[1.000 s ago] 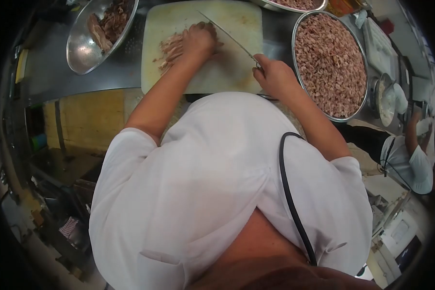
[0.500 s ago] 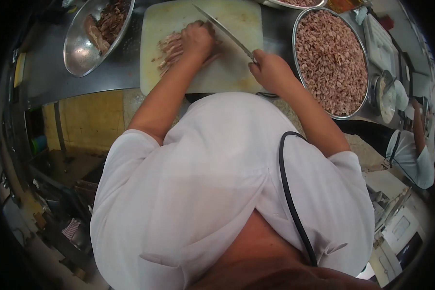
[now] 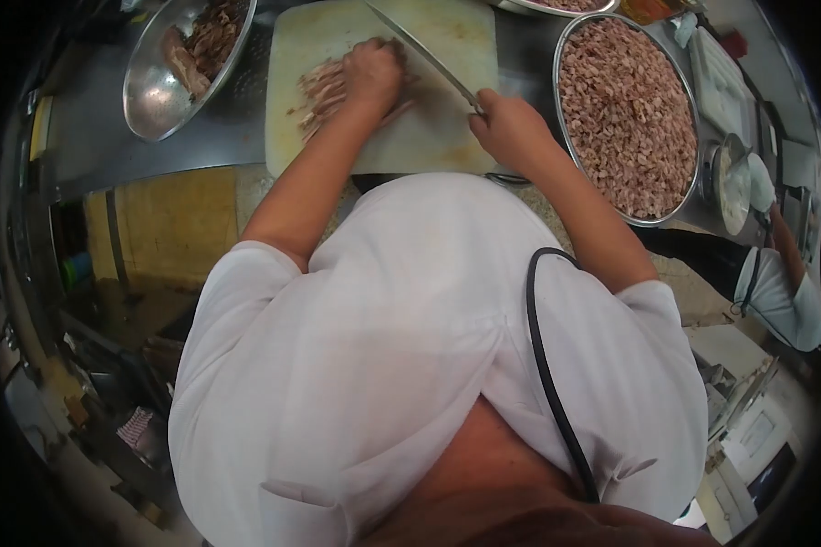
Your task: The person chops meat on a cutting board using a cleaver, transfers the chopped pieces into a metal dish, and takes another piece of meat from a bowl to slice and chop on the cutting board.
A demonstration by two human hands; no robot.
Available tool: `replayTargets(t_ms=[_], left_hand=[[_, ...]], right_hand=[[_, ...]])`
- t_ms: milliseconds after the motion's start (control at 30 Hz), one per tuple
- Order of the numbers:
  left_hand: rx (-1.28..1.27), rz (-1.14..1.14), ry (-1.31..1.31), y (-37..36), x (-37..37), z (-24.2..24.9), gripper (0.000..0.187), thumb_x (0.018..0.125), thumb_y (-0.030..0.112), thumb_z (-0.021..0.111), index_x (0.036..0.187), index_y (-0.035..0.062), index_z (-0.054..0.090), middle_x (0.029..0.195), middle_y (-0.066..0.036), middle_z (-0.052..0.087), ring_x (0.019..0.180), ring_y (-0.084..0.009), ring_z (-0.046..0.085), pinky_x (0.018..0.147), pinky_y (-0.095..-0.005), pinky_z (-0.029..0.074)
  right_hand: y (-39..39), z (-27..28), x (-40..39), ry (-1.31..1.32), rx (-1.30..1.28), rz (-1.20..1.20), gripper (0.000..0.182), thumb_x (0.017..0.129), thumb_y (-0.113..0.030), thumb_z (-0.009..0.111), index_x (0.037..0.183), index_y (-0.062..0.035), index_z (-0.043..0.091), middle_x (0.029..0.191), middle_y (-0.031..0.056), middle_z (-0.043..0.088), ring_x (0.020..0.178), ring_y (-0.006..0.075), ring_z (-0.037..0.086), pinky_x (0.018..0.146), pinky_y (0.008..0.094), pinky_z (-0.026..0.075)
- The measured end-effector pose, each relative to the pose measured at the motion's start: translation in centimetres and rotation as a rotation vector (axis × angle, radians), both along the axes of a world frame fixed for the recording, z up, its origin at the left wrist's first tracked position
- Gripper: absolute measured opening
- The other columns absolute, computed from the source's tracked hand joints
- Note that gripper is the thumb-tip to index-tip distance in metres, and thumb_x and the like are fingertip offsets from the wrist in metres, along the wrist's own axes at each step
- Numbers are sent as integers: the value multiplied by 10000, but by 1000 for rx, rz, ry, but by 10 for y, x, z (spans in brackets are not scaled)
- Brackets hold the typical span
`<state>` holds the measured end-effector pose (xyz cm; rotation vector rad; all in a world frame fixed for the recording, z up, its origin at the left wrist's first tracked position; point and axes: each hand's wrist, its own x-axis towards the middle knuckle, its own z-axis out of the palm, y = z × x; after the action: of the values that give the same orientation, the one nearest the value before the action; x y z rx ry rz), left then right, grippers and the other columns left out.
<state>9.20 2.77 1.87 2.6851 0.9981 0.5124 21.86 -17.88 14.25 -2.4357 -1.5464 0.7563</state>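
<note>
My right hand [image 3: 509, 129] is closed around the handle of a kitchen knife [image 3: 426, 58], whose long blade slants up and left over the white cutting board [image 3: 452, 141]. Beside the blade, my left hand [image 3: 372, 73] presses down with curled fingers on cooked-looking meat strips [image 3: 323, 98]. The strips fan out to the left of that hand, and its fingertips are hidden. A gap shows between most of the blade and my left hand.
Left of the board, a metal bowl [image 3: 146, 96] holds larger meat pieces [image 3: 214, 46]. To the right stands an oval metal tray [image 3: 693, 150] heaped with diced meat [image 3: 622, 118]. Farther right, another person [image 3: 780, 305] in a white top works at the counter.
The view has shifted very slightly. My hands, the knife and the meat strips hold nearly the same places; the other person's arm at the right has moved a little.
</note>
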Motion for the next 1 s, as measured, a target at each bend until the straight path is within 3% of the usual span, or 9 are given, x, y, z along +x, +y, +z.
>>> replayTargets(t_ms=[33,100,233,333,567,767,1000], left_hand=[[-1,5,1,-2,-1,5,444,691,414,863,992,104,759,995,-141,691,1023,-348,640,861,-493,489],[94,-15,-49,-9,-1,14,240,861,284,675,990,103,765,958,-186,702,931,-401,658,819,-517,519],[119,-3,1,-6,3,13,253,854,302,685,991,105,765,939,-180,707,923,-406,661,818,-518,519],[64,8,29,-4,3,6,361,769,384,803,988,102,751,1015,-131,704,998,-352,647,853,-514,479],[35,12,-17,-5,1,5,265,855,333,703,981,105,748,1006,-130,712,973,-345,660,834,-520,481],[24,64,-16,-9,4,11,241,882,308,672,939,86,747,929,-141,718,912,-373,668,823,-530,488],[35,13,-116,-9,2,15,260,920,282,603,879,64,738,866,-179,724,857,-391,676,778,-537,506]], right_hand=[[-6,8,-3,13,-39,-4,262,931,-230,564,1088,-27,616,975,240,706,951,444,673,827,544,523],[-6,5,-3,26,-78,-11,261,931,-232,566,1084,-26,618,984,242,705,960,443,671,830,544,522],[27,-21,-2,13,36,19,253,930,-226,567,1063,-19,623,962,242,707,942,442,675,830,541,524],[33,-24,0,47,72,4,253,930,-222,568,1065,-16,626,950,242,708,935,440,677,833,539,526],[-2,15,-6,32,-32,-14,259,932,-217,564,1076,-14,634,947,241,711,942,433,683,827,531,529],[32,-23,-2,54,55,14,269,930,-218,567,1099,-21,641,966,245,709,947,424,684,839,526,527],[0,11,-2,89,-32,-22,275,931,-216,563,1113,-27,644,984,250,709,960,431,683,853,522,527]])
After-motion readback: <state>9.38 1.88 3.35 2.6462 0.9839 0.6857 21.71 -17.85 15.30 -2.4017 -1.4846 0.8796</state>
